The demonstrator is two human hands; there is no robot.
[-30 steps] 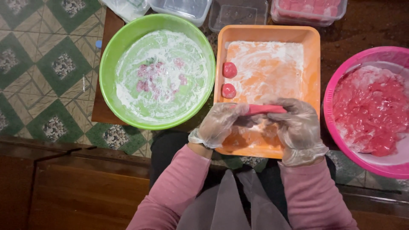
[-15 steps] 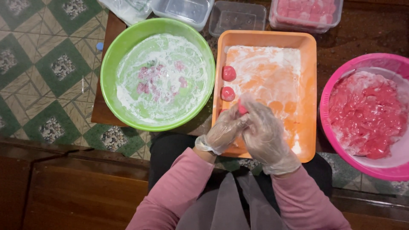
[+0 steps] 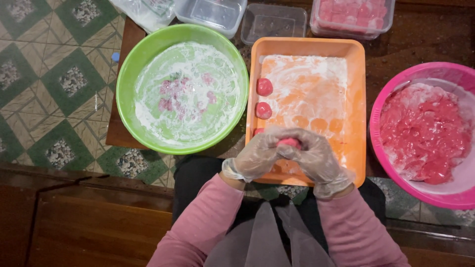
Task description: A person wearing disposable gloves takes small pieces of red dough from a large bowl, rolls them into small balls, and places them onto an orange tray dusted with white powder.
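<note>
Both my hands wear clear plastic gloves and are pressed together over the near edge of an orange tray [image 3: 355, 99]. My left hand [image 3: 255, 157] and my right hand [image 3: 316, 159] cup a small pink dough piece [image 3: 289, 143] between them. Two pink dough balls [image 3: 263, 87] lie along the floured tray's left side, and a third one [image 3: 258, 131] peeks out just beside my left fingers. A green bowl [image 3: 129, 74] dusted with white flour and pink bits stands to the left. A pink bowl [image 3: 396, 84] of red-pink dough mass stands to the right.
At the far edge stand two empty clear plastic boxes [image 3: 274, 21], a box with pink pieces [image 3: 354, 15] and a plastic bag [image 3: 143, 12]. The things rest on a dark low table [image 3: 420, 39] over a green patterned tiled floor [image 3: 44, 84].
My hands came together from being spread apart with the pink piece stretched between them; now they are cupped around it. A third ball now shows at the tray's left side.
</note>
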